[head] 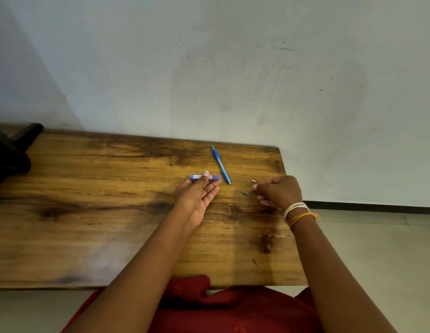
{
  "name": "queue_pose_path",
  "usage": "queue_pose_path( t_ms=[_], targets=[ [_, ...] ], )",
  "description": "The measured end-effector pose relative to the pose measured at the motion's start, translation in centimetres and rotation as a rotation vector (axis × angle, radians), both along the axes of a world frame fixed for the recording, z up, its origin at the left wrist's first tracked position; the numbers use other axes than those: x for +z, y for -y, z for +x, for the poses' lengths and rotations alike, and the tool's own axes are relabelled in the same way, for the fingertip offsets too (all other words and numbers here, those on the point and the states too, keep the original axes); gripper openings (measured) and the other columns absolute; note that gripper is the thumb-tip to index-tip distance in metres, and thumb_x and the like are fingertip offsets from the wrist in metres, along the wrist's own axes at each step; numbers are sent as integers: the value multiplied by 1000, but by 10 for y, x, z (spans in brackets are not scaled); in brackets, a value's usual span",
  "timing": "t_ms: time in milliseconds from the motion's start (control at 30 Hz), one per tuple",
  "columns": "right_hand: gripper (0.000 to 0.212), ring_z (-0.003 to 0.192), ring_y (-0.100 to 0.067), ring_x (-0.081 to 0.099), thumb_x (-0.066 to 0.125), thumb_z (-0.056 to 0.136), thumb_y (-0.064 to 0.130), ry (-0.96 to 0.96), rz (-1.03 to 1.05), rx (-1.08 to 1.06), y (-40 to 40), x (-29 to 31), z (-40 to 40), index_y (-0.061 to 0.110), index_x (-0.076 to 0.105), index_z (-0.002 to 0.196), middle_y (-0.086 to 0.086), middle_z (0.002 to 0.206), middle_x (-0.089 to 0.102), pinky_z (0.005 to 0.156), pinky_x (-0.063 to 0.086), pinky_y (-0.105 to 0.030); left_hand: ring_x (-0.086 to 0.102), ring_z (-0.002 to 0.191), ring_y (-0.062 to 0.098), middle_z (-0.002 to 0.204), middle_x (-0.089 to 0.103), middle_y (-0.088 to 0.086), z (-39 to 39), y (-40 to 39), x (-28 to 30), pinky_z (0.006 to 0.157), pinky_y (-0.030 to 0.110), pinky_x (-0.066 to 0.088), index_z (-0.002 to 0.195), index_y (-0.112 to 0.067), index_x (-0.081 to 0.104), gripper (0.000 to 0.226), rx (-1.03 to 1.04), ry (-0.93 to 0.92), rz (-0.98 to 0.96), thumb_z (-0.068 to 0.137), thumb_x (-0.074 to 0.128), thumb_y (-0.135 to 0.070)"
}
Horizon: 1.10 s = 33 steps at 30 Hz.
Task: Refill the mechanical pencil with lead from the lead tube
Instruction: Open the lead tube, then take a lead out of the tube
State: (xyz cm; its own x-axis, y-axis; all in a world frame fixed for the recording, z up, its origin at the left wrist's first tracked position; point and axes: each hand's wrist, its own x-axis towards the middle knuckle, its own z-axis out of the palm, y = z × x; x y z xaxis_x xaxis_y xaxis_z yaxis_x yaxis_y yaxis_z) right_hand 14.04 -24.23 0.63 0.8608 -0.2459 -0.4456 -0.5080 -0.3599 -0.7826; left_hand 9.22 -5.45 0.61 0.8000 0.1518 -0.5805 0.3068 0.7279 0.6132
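Observation:
A blue mechanical pencil (221, 164) lies on the wooden table (89, 188), tip pointing toward the wall. The purple lead tube (197, 177) lies flat just left of the pencil's near end. My left hand (197, 195) rests on the table with fingers spread, its thumb touching the tube. My right hand (280, 191) sits curled near the table's right edge, fingertips pinched together; whether they hold anything is unclear. Two small loose pieces lie just left of it: a pale eraser-like piece (253, 181) and a small blue cap (245, 193).
A black object (9, 155) occupies the table's far left corner. The table stands against a marked grey wall (233, 68). Its right edge drops to a tiled floor (365, 248). My red garment (209, 304) shows below the near edge.

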Motion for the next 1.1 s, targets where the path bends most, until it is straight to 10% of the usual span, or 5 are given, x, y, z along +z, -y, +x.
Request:
queue_pose_path(
  t_ms=[500, 733, 1100],
  targets=[
    [12, 53, -17, 66, 70, 85, 14, 140, 188, -142, -4, 15, -4, 4, 66, 81, -13, 70, 68, 61, 60, -31, 70, 79, 20, 91, 70, 18, -2, 13, 6, 70, 28, 57, 89, -4, 60, 2, 15, -40, -7, 89, 61, -6],
    [23, 70, -19, 71, 46, 99, 9, -161, 821, 15, -49, 23, -21, -4, 62, 91, -19, 88, 67, 67, 59, -24, 71, 78, 16, 84, 74, 9, -4, 10, 4, 72, 27, 55, 86, -10, 67, 3, -23, 17, 141, 84, 68, -12],
    [25, 65, -19, 73, 45, 99, 8, -286, 926, -4, -57, 21, -20, -8, 63, 99, -17, 81, 72, 67, 59, -26, 72, 74, 17, 82, 74, 10, -6, 2, 9, 71, 26, 59, 79, -10, 68, 4, -38, 101, 517, 82, 71, -9]
  ],
)
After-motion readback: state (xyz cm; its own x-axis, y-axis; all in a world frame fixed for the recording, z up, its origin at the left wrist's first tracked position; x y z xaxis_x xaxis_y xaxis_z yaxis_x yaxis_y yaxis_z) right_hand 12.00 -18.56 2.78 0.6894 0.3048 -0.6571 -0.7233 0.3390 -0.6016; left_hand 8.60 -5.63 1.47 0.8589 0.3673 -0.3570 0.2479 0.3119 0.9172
